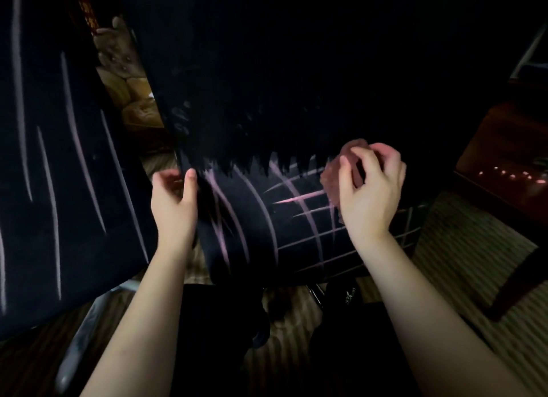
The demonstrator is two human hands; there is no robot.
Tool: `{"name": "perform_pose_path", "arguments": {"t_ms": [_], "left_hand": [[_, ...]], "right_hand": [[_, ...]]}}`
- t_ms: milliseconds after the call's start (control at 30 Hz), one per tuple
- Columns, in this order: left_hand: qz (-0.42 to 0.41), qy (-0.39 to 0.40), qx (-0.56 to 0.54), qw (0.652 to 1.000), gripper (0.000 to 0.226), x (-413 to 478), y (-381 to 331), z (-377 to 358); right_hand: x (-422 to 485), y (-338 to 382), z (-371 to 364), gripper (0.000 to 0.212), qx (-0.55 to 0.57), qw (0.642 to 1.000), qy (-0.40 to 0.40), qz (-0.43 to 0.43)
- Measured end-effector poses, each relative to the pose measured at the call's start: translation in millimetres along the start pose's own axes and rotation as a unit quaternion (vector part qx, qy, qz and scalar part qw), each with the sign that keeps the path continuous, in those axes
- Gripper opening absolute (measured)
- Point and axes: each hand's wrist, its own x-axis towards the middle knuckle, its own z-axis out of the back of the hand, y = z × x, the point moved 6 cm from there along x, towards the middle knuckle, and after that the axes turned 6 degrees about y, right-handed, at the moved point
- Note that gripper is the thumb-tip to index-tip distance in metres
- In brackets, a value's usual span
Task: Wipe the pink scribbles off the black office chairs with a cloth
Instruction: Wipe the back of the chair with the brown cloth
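left hand (175,195) grips chair (296,233) edge, right hand (370,189) pinches cloth (333,180) against its pink scribbles (299,201); best keep bracing, wipe downward with firm overlapping strokes.

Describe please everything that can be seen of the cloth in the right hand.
The cloth is a dull reddish-pink, soft-looking and crumpled into a wad. The right hand holds it with curled fingers, so most of it is hidden; parts show left of the hand and above the fingers. It lies against the back of the black chair, at the border between the wiped dark area and the pink lines not yet wiped.
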Motion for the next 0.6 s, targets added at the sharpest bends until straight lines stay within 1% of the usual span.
{"name": "perform_pose_path", "arguments": {"t_ms": [67, 100, 167, 200, 233, 267, 333, 367, 400, 433, 467, 500, 533, 600], "left_hand": [[0.014, -0.005, -0.031, 0.999, 0.026, -0.9, 0.9, 1.2], [0.021, -0.007, -0.046, 0.999, 0.027, -2.0, 2.6, 1.6], [0.028, -0.001, -0.068, 0.997, 0.026, -4.1, 6.8, 1.5], [0.028, 0.005, -0.076, 0.997, 0.026, -4.9, 9.1, 0.8], [0.028, 0.011, -0.084, 0.996, 0.026, -5.9, 11.2, 0.9], [0.029, 0.017, -0.091, 0.995, 0.026, -7.1, 13.0, 0.9], [0.030, 0.025, -0.094, 0.995, 0.027, -10.9, 15.4, 1.0], [0.030, 0.027, -0.092, 0.995, 0.027, -12.8, 16.0, 1.1], [0.027, 0.030, -0.090, 0.995, 0.028, -14.6, 15.5, 1.1], [0.025, 0.033, -0.088, 0.995, 0.028, -15.7, 14.7, 1.3], [0.022, 0.035, -0.086, 0.995, 0.028, -16.6, 13.7, 1.5], [0.020, 0.037, -0.086, 0.995, 0.028, -17.1, 12.5, 1.6], [0.019, 0.038, -0.085, 0.996, 0.027, -17.6, 11.7, 1.9], [0.015, 0.041, -0.083, 0.996, 0.023, -18.9, 9.9, 2.4]], "right_hand": [[-12.5, -1.7, -11.2, 0.021, -0.006, 0.999, 0.046, 0.020], [-24.9, -3.6, -18.9, 0.025, -0.010, 0.996, 0.085, 0.027], [-47.4, -10.7, -33.7, 0.031, -0.014, 0.986, 0.163, 0.017], [-49.9, -13.0, -35.1, 0.030, -0.010, 0.984, 0.175, 0.009], [-45.3, -11.5, -32.0, 0.028, 0.004, 0.986, 0.165, 0.009], [-35.5, -6.7, -25.1, 0.025, 0.025, 0.990, 0.135, 0.015], [-8.1, 6.9, -3.1, 0.022, 0.082, 0.995, 0.044, 0.023], [5.7, 11.4, 7.7, 0.023, 0.117, 0.993, 0.005, 0.014], [15.5, 13.5, 14.4, 0.026, 0.144, 0.989, -0.017, -0.005], [19.5, 14.0, 16.6, 0.030, 0.156, 0.987, -0.021, -0.021], [17.4, 13.9, 14.2, 0.031, 0.153, 0.988, -0.010, -0.026], [9.6, 11.6, 7.1, 0.030, 0.136, 0.990, 0.018, -0.016], [-3.1, 7.8, -3.7, 0.029, 0.114, 0.991, 0.065, -0.002], [-33.4, -1.0, -29.6, 0.027, 0.065, 0.981, 0.184, 0.011]]}}
